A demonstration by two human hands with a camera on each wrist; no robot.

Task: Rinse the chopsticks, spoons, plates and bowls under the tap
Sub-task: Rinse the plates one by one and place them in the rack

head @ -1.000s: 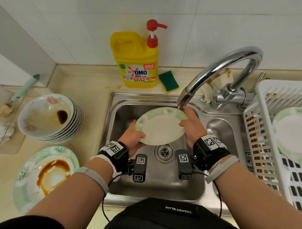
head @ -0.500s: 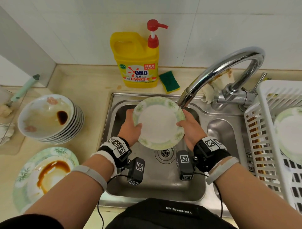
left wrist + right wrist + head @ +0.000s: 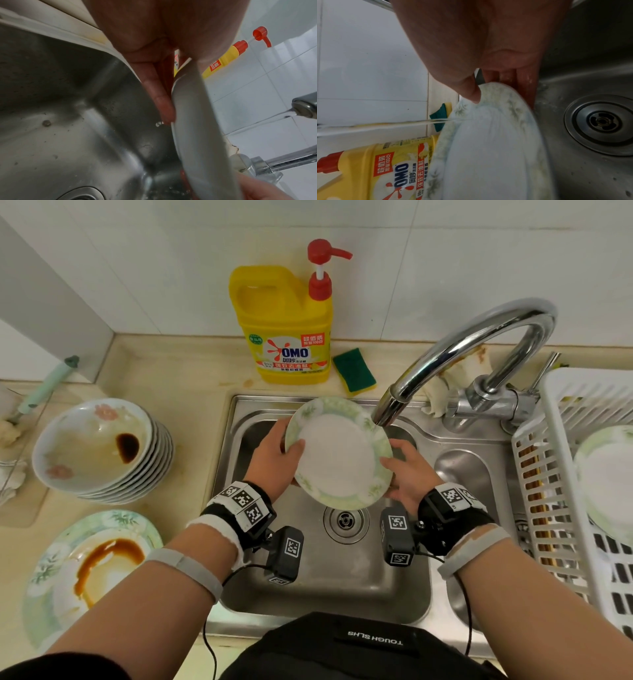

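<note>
White tiles are covering the wall behind a pale counter (image 3: 178, 378) with a steel sink (image 3: 342, 587) set in it. Over the sink, a person is holding a plate (image 3: 337, 455) with a green leafy edge. It is tilting up, with its white face toward the person.

The left hand (image 3: 272, 458) is gripping the plate's left edge, thumb lying on the front and fingers (image 3: 161, 102) pressing flat on the back. The right hand (image 3: 409, 472) is gripping the right edge the same way, thumb on the rim and fingers behind.

Water is running from the tap (image 3: 455, 357) in a thin stream (image 3: 426, 122) and is hitting the plate near its top right edge.

A yellow soap bottle (image 3: 286, 337) with a red pump is standing behind the sink, and a green sponge (image 3: 354, 369) is lying just beside it.

On the counter to the left, a stack of bowls (image 3: 102, 450) is sitting with brown sauce in the top one. A dirty plate (image 3: 85, 573) with brown sauce is lying near the front.

On the right, a white rack (image 3: 561, 491) is holding a clean plate (image 3: 606, 477) and what look like chopsticks (image 3: 536, 491).
</note>
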